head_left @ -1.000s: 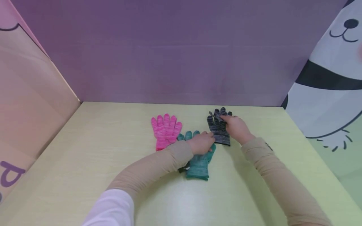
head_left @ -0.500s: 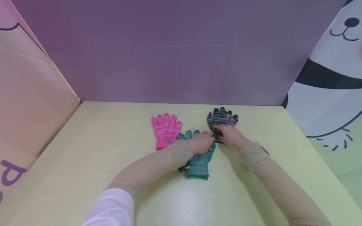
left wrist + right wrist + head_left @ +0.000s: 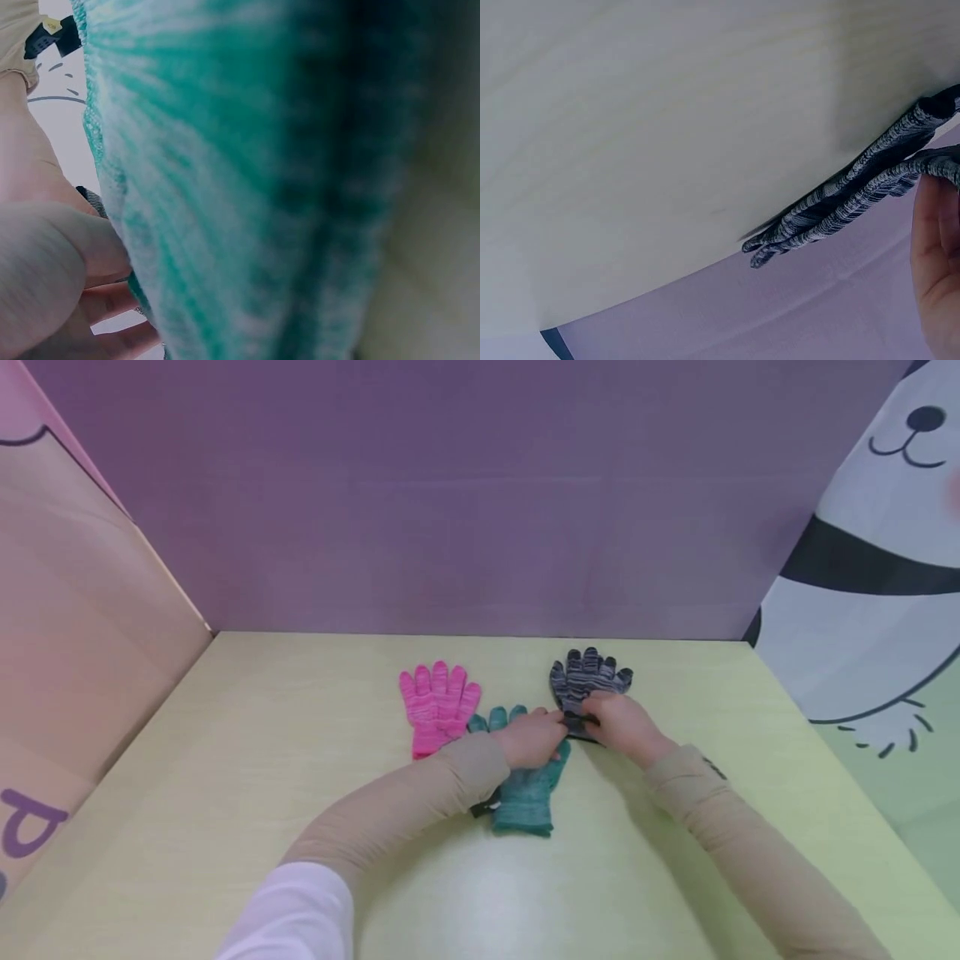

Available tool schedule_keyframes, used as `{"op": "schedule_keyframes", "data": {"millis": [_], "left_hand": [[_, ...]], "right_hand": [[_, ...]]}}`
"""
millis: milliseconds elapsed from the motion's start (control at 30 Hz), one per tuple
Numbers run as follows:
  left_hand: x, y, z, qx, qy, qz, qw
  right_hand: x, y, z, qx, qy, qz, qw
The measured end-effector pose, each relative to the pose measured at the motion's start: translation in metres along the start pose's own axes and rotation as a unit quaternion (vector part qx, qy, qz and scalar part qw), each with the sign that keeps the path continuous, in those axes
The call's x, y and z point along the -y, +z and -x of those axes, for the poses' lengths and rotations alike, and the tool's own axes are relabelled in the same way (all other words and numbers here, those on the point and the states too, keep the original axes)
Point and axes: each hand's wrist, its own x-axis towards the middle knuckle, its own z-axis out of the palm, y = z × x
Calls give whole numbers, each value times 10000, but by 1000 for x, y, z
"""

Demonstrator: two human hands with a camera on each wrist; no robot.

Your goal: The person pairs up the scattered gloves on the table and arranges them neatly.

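Note:
A pair of black-and-grey striped knit gloves [image 3: 588, 675] lies at the back right of the table, fingers spread away from me. My right hand [image 3: 628, 727] pinches the upper glove near its cuff. In the right wrist view the two glove layers [image 3: 832, 214] stand slightly apart, and the right fingers [image 3: 930, 259] hold the top one's edge. My left hand [image 3: 531, 740] reaches across teal knit gloves [image 3: 525, 797], its fingertips gripping the left side of the striped cuff. Teal fabric [image 3: 195, 187] fills much of the left wrist view, beside the left hand [image 3: 37, 277].
Pink knit gloves [image 3: 437, 702] lie flat to the left, their lower part behind my left sleeve. A small black piece [image 3: 482, 808] shows beside the teal cuff. The wooden table [image 3: 262, 760] ends at a purple panel [image 3: 480, 527], with printed panels on both sides.
My right hand has moved from the striped gloves' fingers down to the cuff, leaving the upper glove's fingers spread wider and uncovered. My left hand has stayed in place.

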Motion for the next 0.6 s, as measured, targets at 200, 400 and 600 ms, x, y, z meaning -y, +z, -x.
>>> {"op": "schedule_keyframes", "data": {"millis": [200,400,600], "left_hand": [[1,1,-1,35,24,-16,10000],[1,1,-1,0,60,-46,10000],[1,1,1,6,46,-49,10000]], "right_hand": [[4,-2,4,-123,-251,144,9995],[4,4,7,-15,-506,308,9982],[3,7,7,2,-386,232,9990]]}}
